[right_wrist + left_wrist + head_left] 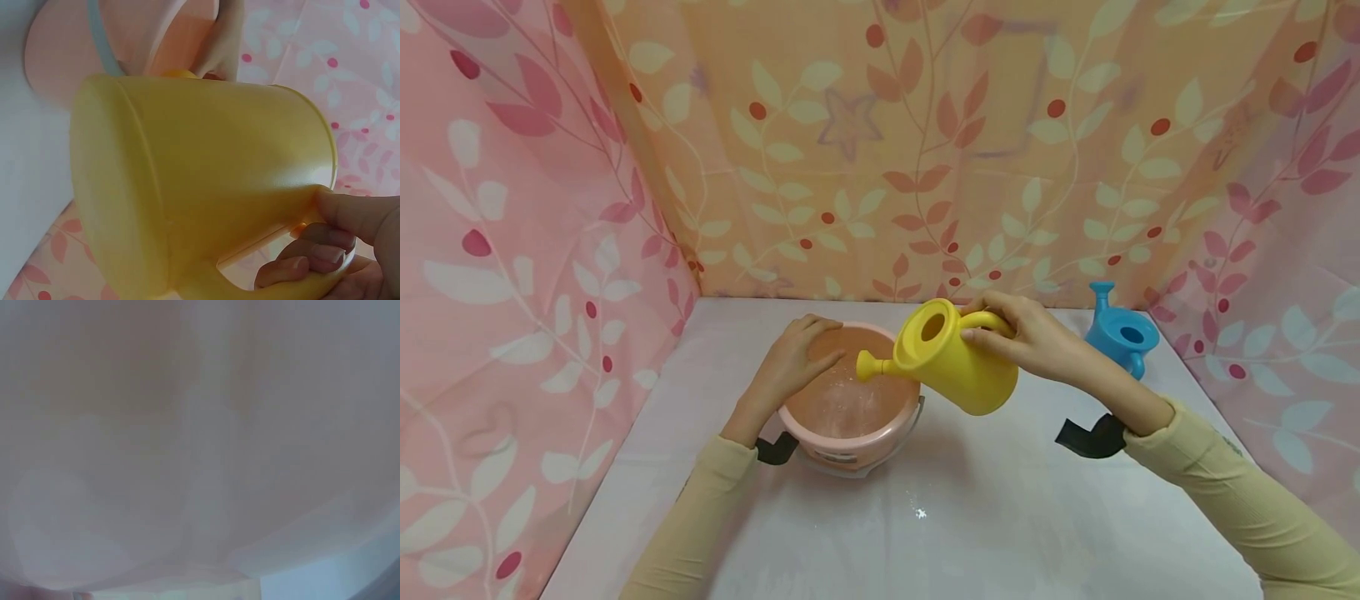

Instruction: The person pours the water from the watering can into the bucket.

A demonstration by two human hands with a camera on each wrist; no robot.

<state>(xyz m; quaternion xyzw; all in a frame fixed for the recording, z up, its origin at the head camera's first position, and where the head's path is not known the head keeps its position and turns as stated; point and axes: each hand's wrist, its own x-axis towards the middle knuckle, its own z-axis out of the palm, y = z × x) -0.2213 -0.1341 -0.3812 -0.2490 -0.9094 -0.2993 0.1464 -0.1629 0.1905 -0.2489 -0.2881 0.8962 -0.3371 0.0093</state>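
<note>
Pale pink, the bucket (871, 455) stands on the white worktop (1000, 517), its grey handle (912, 429) hanging down at the right of its front wall. The yellow watering can (970, 375) is held up at the bucket's right, tipped so that its spout head (867, 367) sits over the bucket's opening. Bright specks and pale streaks show inside the bucket; whether water is leaving the spout cannot be told.

Of the two hands, the right hand (1033, 337) is closed round the can's handle (988, 320), fingers curled through the loop and thumb pressed against it near the body. The left hand (790, 362) rests at the bucket's left rim, fingers loosely extended along it and thumb spread apart over the opening. The left wrist view is mostly a blurred pale surface.

A blue watering can (1111, 333) stands upright well to the right of the bucket. In front of the bucket, a small shiny patch (921, 513) glints, and behind it hangs a leaf-patterned curtain (820, 200).
</note>
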